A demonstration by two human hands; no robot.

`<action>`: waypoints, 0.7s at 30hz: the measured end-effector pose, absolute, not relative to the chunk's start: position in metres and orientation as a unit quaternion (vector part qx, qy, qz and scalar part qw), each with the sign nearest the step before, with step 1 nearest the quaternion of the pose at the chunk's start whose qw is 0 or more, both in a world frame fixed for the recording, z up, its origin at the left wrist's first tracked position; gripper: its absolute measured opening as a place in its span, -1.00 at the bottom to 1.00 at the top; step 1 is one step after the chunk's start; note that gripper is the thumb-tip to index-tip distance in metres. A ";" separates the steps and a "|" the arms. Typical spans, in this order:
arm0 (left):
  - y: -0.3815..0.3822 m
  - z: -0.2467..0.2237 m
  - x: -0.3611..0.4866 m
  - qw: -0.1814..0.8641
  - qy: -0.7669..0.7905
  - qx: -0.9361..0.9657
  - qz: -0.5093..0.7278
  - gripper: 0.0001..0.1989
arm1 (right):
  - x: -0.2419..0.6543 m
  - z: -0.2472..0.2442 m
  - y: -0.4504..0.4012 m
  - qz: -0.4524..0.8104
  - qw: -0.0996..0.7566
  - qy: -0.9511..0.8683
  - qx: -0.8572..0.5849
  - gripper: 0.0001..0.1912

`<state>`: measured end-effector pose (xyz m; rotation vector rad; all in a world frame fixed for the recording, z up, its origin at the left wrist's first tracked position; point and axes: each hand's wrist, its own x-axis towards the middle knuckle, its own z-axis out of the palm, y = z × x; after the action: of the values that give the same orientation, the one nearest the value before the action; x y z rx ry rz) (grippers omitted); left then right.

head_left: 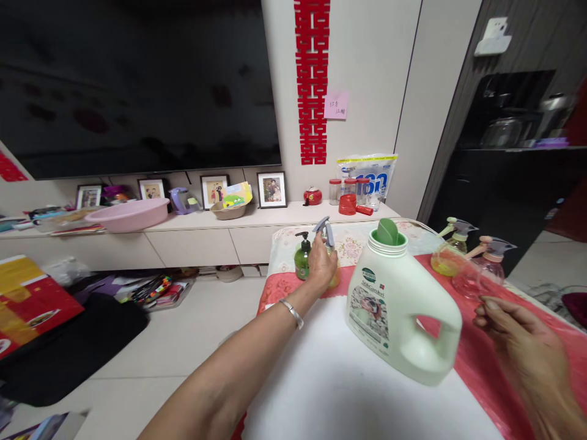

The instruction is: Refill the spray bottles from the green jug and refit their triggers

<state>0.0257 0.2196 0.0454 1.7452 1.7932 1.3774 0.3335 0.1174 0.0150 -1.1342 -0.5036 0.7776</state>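
My left hand (322,263), with a silver bracelet at the wrist, is wrapped round a spray bottle (334,278) with a grey trigger head. A green pump bottle (302,260) stands just left of it. My right hand (518,333) is at the right, its thumb and index finger pinched together; whatever they hold, if anything, is too small to name. Between the hands stands a large pale green jug (403,305) with a green cup in its mouth. Beyond my right hand are a pink spray bottle (483,272) and a yellow-green spray bottle (449,250).
The table has a red cloth (481,348) and a white cover (348,379). Behind it, a low cabinet (197,238) bears a pink basin (131,217), framed photos, glass jars and a red teapot (312,196). Bags and magazines lie on the floor at left.
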 end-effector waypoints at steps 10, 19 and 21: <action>0.219 0.042 0.022 0.173 0.612 0.593 0.493 -0.44 | 0.336 0.013 0.119 0.356 0.744 -0.229 -0.516 -0.28; 0.169 0.056 -0.006 0.221 0.556 0.594 0.538 -0.49 | 0.338 0.028 0.109 0.316 0.766 -0.244 -0.503 -0.33; 0.143 0.059 -0.015 0.252 0.532 0.594 0.549 -0.49 | 0.337 0.037 0.104 0.285 0.778 -0.281 -0.485 -0.38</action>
<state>-0.0149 0.1431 0.0592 1.6151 1.4461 1.4921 0.3370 0.1040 0.0374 -1.0483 -0.6070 0.6155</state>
